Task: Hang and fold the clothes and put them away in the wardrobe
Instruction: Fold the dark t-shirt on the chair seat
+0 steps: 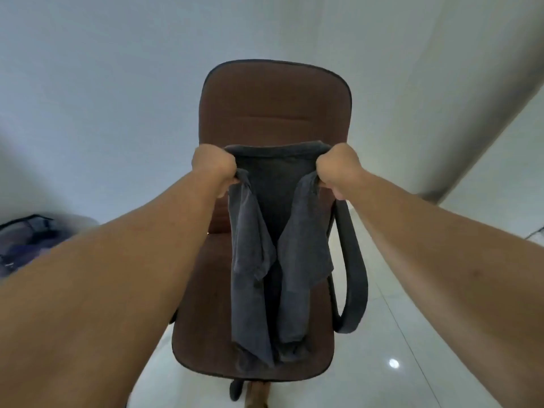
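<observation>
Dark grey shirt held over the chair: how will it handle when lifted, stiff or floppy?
Likely floppy: the dark grey shirt hangs in loose folds below the left hand and right hand. Probably light, since it sags only slightly between them. Its hem pools on the brown chair, so expect dragging.

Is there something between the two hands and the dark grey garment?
No. The left hand and right hand already grip the dark grey garment at its top corners, above the brown chair.

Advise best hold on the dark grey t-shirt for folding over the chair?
Take the dark grey t-shirt at its two shoulders, from above and outside, as the left hand and right hand do now. It hangs lengthwise with sleeves folded inward over the brown office chair.
</observation>
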